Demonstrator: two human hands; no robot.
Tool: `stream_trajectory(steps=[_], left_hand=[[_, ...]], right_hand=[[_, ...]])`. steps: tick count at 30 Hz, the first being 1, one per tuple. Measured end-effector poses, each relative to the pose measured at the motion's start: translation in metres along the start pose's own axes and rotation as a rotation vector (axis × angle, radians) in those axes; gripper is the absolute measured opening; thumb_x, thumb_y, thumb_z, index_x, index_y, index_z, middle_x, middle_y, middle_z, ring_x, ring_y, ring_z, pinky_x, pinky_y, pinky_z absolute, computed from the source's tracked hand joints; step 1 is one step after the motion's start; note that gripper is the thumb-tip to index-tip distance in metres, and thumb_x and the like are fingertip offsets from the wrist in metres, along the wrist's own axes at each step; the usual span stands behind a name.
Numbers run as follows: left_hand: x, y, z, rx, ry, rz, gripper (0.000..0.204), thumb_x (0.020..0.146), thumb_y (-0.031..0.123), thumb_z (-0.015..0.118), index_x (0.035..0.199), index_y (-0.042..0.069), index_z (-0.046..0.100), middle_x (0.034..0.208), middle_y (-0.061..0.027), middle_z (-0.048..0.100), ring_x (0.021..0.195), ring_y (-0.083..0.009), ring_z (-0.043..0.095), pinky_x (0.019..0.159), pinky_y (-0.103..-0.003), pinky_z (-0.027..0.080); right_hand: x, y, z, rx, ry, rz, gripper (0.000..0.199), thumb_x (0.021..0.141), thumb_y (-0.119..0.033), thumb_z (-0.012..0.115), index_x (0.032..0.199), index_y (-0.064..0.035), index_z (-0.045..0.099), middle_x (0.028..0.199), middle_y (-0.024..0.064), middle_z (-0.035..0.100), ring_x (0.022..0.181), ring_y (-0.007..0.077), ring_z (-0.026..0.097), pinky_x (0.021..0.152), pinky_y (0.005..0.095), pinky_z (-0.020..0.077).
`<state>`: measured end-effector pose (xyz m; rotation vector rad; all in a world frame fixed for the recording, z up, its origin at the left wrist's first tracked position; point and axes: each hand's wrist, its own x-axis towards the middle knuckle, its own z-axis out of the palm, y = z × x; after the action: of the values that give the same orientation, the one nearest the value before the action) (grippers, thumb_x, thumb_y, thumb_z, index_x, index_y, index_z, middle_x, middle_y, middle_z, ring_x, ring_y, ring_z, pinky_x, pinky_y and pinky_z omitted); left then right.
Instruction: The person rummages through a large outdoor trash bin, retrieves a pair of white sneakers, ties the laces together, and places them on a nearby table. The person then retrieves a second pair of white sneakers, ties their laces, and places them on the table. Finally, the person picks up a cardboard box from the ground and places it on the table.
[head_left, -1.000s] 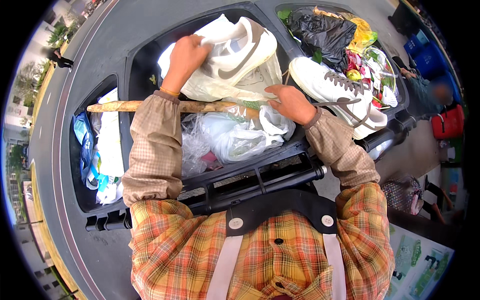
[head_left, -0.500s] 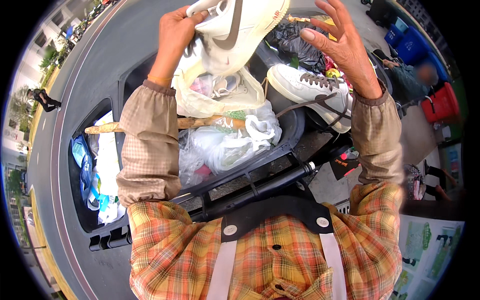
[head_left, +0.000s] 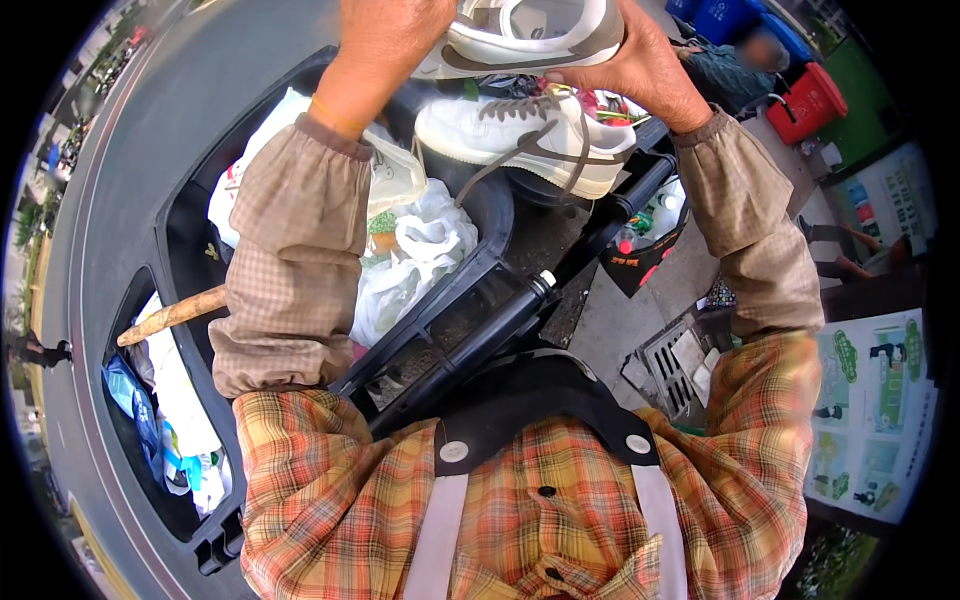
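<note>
Both my hands are raised at the upper edge of the view, with a white sneaker (head_left: 535, 55) with grey-brown trim between them. My left hand (head_left: 395, 45) grips its left end, the fingers partly cut off by the frame. My right hand (head_left: 640, 72) is closed round the right end, its thumb along the sole. Just below lies a second white sneaker (head_left: 500, 130) with dark laces, one lace trailing down its side. Beside my left forearm, a cream-white bag (head_left: 397, 175) is partly hidden.
Dark bins (head_left: 185, 220) hold clear plastic bags (head_left: 400, 270) and other refuse. A wooden stick (head_left: 175, 315) crosses on the left. A black bar (head_left: 470, 340) runs before me. At right are a bottle-filled black bag (head_left: 640, 250), a floor grate (head_left: 668, 362), a red bin (head_left: 805, 103) and a person (head_left: 730, 75).
My right hand, open and apart before, has taken hold of the sneaker. The sneaker is turned and its opening now shows. The view has shifted, showing more ground at right.
</note>
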<state>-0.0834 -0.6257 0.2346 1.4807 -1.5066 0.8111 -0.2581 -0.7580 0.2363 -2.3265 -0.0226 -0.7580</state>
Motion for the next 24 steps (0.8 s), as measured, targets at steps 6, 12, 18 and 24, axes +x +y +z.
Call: stream_trajectory(steps=[6, 12, 18, 24], left_hand=[[-0.029, 0.013, -0.050, 0.069, -0.416, -0.050, 0.020, 0.076, 0.000, 0.060, 0.095, 0.006, 0.065, 0.085, -0.0044, 0.063, 0.077, -0.0193, 0.055, 0.066, -0.027, 0.043], [-0.064, 0.053, -0.069, 0.109, -0.695, -0.229, 0.031, 0.059, -0.011, 0.059, 0.087, 0.002, 0.064, 0.086, -0.0087, 0.061, 0.080, -0.0261, 0.054, 0.068, -0.033, 0.046], [-0.077, 0.098, -0.041, 0.156, -0.832, -0.282, 0.033, 0.057, -0.007, 0.059, 0.088, 0.005, 0.064, 0.093, -0.0029, 0.062, 0.086, -0.0233, 0.053, 0.069, -0.032, 0.049], [-0.102, 0.096, -0.010, 0.071, -0.693, -0.471, 0.028, 0.063, -0.006, 0.061, 0.087, 0.008, 0.064, 0.098, -0.0046, 0.057, 0.087, -0.0237, 0.050, 0.073, -0.033, 0.044]], right_hand=[[-0.052, 0.028, 0.000, -0.097, -0.175, -0.284, 0.070, 0.069, -0.035, 0.074, 0.128, -0.0125, 0.044, 0.126, 0.0092, 0.048, 0.119, 0.0263, 0.043, 0.100, 0.0393, 0.0349], [-0.035, 0.117, -0.020, -0.063, -0.374, -0.188, 0.073, 0.065, 0.009, 0.061, 0.130, -0.0168, 0.041, 0.135, 0.0080, 0.038, 0.129, 0.0257, 0.029, 0.106, 0.0391, 0.0275], [-0.001, 0.139, 0.001, -0.220, -0.798, -0.459, 0.076, 0.059, 0.013, 0.063, 0.126, -0.0192, 0.045, 0.132, 0.0083, 0.040, 0.122, 0.0304, 0.037, 0.096, 0.0412, 0.0368], [0.017, 0.146, -0.010, 0.135, -0.946, -0.439, 0.046, 0.066, 0.005, 0.062, 0.109, -0.0108, 0.062, 0.123, 0.0079, 0.052, 0.112, 0.0267, 0.047, 0.092, 0.0385, 0.0394]])
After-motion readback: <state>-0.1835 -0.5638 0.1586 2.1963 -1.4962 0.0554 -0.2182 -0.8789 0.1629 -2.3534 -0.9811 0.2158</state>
